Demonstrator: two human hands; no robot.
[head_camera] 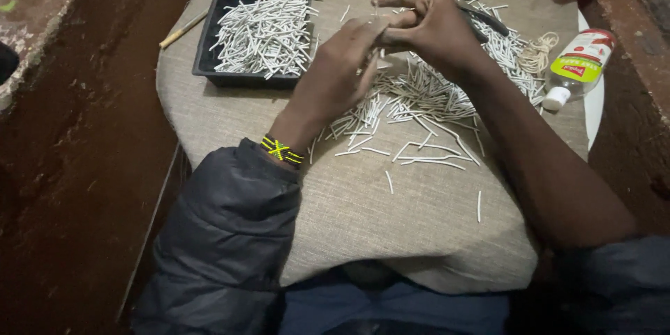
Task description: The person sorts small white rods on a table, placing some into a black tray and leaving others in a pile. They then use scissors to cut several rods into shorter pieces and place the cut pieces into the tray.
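A thin white rolled-paper stick (375,17) is pinched between both grips, left hand (340,70) and right hand (430,28). The round beige cloth-covered surface (363,216) is crowded by loose sticks (419,98), a black rectangular plastic tray (209,56) and a clear plastic bottle (579,66) at the right edge. Open room is left only nearest the body.

Dim, cool, even light falls from above onto a beige fabric cushion (363,209), the brightest area in view; the pale sticks (419,98) scattered on it stand out crisply against the weave, casting only short, soft shadows; the left hand (342,70) and right hand (433,28) read dark and low in detail, slightly soft at the fingertips. The surroundings sink into deep reddish-brown shadow at the left and right edges; a white plastic bottle (579,66) at the right catches a mild sheen; no harsh glare, slight wide-angle stretch toward the corners.
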